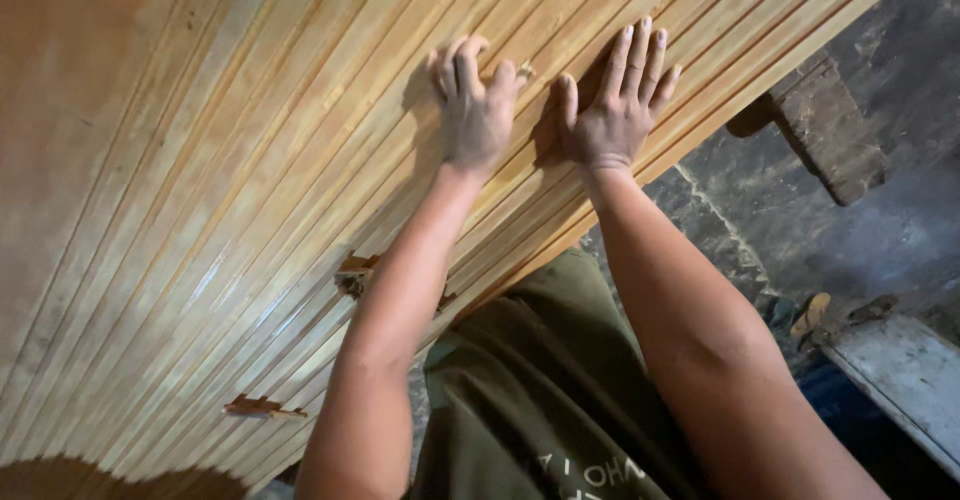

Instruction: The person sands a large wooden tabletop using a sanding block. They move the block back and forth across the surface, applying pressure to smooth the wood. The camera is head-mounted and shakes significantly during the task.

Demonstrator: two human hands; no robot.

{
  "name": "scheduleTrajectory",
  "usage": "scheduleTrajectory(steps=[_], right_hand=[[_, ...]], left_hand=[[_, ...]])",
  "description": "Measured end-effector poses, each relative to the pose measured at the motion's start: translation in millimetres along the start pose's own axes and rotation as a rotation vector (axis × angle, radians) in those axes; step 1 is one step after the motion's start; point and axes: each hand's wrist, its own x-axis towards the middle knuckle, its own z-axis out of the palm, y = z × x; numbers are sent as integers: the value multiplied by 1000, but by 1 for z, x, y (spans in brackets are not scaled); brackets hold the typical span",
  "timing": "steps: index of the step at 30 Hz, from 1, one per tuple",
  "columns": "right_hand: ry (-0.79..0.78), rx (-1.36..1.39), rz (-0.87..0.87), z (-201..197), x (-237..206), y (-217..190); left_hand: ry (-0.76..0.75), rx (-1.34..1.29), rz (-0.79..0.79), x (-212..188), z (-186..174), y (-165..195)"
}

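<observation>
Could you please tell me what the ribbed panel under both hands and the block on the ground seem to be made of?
The ribbed panel looks like wood strips: warm tan, lengthwise grain, slight sheen suggesting sanding or varnish. The block seems rough, dark, weathered wood, though stone cannot be ruled out.

The wooden slat panel (200,160) runs past the frame's edges.

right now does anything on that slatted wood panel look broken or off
Yes. Two splintered pieces of wood jut out from the slatted panel on its lower part, near the left forearm, breaking the otherwise even slat lines. Higher up, the left hand and right hand rest on the slats, which look intact there.
</observation>
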Motion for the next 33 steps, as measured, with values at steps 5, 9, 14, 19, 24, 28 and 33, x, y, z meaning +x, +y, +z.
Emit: scheduleTrajectory(steps=[5, 9, 14, 19, 24, 28, 33], right_hand=[[18, -36, -14, 3, 0, 1], [-17, -17, 17, 3, 0, 1], [-22, 7, 28, 3, 1, 1], [12, -23, 16, 1, 0, 1], [25, -4, 4, 0, 0, -1], [20, -17, -6, 0, 0, 0], [-25, -16, 34, 2, -1, 2]], left_hand=[[-52, -21, -92, -13, -22, -4], [14, -28, -8, 13, 1, 8], [50, -32, 34, 18, 4, 9], [-8, -35, -13, 6, -13, 9], [17, -30, -18, 30, 12, 18], [-11, -46, -17, 14, -1, 7], [-10, -55, -41, 16, -1, 15]])
